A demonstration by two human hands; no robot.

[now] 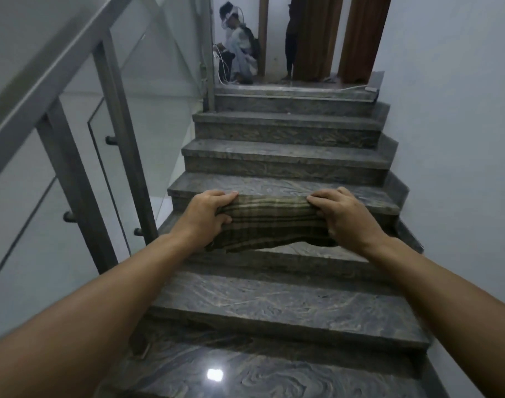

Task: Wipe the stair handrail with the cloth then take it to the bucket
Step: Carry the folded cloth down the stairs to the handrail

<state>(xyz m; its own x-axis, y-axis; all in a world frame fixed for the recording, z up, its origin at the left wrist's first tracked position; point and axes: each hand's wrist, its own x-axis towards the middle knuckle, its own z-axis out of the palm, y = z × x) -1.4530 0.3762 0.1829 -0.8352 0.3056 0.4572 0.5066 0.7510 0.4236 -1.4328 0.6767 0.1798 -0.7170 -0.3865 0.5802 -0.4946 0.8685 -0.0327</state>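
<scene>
handrail [41, 79]: grey bar, far left, nothing touching it | left hand [208, 214]: fingers curled tight on the cloth's left end | cloth [270, 225]: striped green, stretched between both hands above the stairs [274, 305] | right hand [343, 216]: gripping the cloth's right end

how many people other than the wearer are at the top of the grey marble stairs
2. One person in pale clothes crouches on the landing's left beside the glass railing; one person in dark clothes stands by the brown curtain, partly cut off. Others may be hidden.
</scene>
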